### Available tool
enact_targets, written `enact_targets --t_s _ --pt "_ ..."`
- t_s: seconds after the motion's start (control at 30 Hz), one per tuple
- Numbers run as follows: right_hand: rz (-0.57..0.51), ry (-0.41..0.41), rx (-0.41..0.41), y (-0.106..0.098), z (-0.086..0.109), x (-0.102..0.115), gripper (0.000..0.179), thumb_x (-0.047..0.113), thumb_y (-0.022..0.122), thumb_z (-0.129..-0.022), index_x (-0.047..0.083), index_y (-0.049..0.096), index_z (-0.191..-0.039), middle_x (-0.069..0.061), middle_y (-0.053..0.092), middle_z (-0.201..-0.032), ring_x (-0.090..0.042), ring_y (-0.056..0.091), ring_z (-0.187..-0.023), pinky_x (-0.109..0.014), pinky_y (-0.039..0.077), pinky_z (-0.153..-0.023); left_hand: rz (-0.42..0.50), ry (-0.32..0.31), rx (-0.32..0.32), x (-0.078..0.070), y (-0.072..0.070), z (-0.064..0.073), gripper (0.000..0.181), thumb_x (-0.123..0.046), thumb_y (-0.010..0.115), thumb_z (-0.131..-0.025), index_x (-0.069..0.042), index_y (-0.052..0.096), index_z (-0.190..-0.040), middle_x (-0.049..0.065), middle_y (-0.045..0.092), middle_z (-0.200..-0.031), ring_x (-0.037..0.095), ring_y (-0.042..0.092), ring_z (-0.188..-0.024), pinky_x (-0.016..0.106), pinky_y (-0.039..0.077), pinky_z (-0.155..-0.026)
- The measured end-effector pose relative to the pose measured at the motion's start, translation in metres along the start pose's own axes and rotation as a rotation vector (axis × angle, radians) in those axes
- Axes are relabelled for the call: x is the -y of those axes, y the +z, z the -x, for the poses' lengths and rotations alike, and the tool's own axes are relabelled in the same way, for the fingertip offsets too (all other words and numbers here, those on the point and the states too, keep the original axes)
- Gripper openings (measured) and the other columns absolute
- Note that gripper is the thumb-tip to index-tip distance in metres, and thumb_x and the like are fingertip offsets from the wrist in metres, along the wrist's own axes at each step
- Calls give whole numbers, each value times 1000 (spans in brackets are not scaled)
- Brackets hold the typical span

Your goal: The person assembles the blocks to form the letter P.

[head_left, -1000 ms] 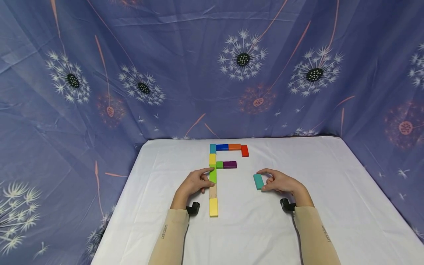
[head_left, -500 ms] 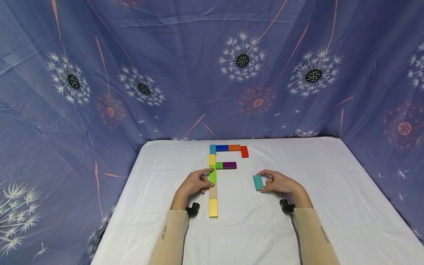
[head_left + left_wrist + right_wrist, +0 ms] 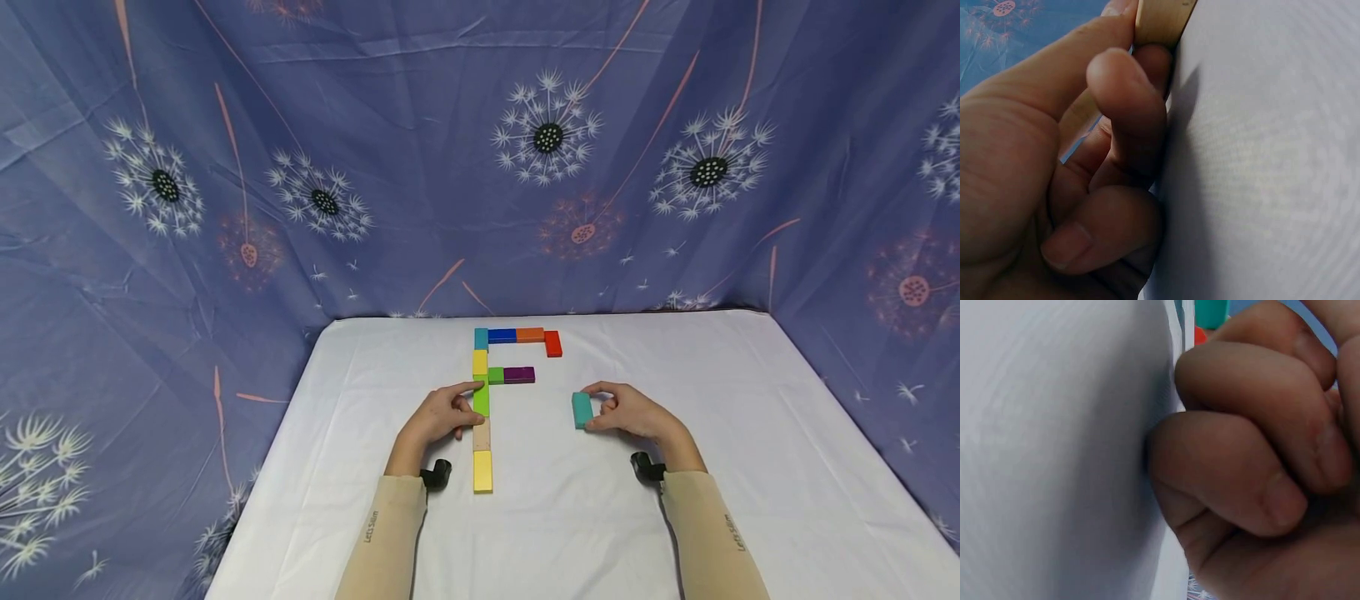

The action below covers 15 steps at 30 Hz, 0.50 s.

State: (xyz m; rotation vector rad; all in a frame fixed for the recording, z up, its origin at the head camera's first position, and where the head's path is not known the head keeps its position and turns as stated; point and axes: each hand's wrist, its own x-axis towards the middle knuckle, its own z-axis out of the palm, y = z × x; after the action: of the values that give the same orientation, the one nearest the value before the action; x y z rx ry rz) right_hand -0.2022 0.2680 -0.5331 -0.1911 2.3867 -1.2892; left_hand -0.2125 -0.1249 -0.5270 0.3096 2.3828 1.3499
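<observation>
My right hand [image 3: 633,412] pinches a teal block [image 3: 581,411] between thumb and index finger, right of the arrangement; it seems slightly raised. In the right wrist view, its other fingers curl by the cloth, and part of the teal block [image 3: 1212,312] shows. My left hand [image 3: 442,412] holds a lime green block [image 3: 481,400] in the long column, index finger at its far end, thumb at its near end. Below that lie a plain wooden block [image 3: 482,434] and a yellow block [image 3: 482,472]. The left wrist view shows a block's wooden side [image 3: 1163,24] beyond the fingers.
The column's far end has a smaller yellow block [image 3: 480,362] and a light blue block [image 3: 481,338]. Blue [image 3: 502,336], orange [image 3: 530,335] and red [image 3: 552,343] blocks run right. Green [image 3: 496,376] and purple [image 3: 519,375] blocks branch off lower. White cloth [image 3: 555,533] covers the table.
My right hand has shifted slightly left with the teal block, which has turned a little more upright in the head view. The left hand and the other blocks stay in place.
</observation>
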Motion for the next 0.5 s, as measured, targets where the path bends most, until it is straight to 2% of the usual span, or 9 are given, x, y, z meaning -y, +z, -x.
enact_targets --t_s 0.23,0.5 --pt "-49 -26 -66 1 -1 5 69 22 88 -86 5 59 -146 5 38 -67 -12 35 -61 -28 31 -61 0 6 2 1 0 0 69 -22 85 -91 -23 58 -154 1 71 -81 14 60 -51 31 49 -73" --pt "-19 -4 -203 4 -4 16 75 32 87 -86 10 56 -151 7 38 -63 -10 32 -56 -28 30 -57 2 8 3 1 -1 0 69 -23 85 -91 -24 58 -154 2 71 -82 14 60 -52 31 49 -73"
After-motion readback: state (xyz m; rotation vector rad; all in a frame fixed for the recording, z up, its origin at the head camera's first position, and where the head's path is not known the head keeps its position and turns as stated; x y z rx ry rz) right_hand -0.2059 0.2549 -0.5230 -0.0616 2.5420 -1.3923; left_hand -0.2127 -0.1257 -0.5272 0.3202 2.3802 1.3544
